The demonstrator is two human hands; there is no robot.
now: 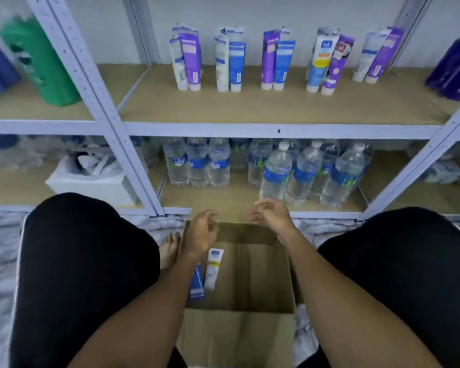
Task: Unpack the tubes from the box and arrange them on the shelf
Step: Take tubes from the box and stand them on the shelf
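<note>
Tubes (213,269) hug box (252,236) left wall.

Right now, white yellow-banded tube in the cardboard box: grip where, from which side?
Probably grip the white yellow-banded tube mid-body, from above and its right: it lies on the brown cardboard box floor, a blue tube close on its left, bare floor on its right.

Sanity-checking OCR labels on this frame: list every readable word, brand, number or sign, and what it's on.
Nothing reads clearly enough to quote.
White and blue tube on the shelf: blue logo, maybe starting "S", too blurred.
Purple tube: label and barcode blurred.
Water bottles: blue labels unreadable.
White tube in the box: logo too small.
</note>
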